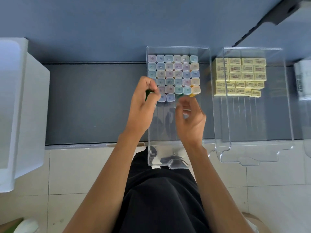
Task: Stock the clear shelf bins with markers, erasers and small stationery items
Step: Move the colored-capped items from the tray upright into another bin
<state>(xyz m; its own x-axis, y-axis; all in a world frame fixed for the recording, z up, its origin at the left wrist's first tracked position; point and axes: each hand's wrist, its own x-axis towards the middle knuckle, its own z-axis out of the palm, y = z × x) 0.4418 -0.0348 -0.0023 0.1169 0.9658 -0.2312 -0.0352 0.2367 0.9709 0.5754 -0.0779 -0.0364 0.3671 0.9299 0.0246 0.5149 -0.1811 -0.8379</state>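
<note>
The marker bin (168,158) juts off the shelf (92,101) toward the person, its long axis running straight away from them. The near half of its floor is bare.

Both hands work about halfway along the bin. The left hand (143,101) is at the bin's left wall, fingers curled round a dark green marker (148,95). Blur hides how the marker is tilted. The right hand (190,118) is inside the bin toward its right wall, with the fingers loosely bent and the tips pointing at the marker rows. Something pale shows among the fingers, but I cannot tell whether the hand is pinching anything or is free.

Just past the fingertips is the unfinished front row (166,98). Two caps stand at the bin's left side. The space to their right is mostly open, with a green and a yellow body showing low under the next row. That open slot lies directly ahead of both hands and slightly nearer the right one, so the held marker probably needs to go in upright, cap up, beside those two.

Beyond it the standing markers (173,71) fill the bin's far half in tight rows.

To the right of the marker bin is a second clear bin (252,48), with yellow erasers (240,71) stacked at its far end.
</note>
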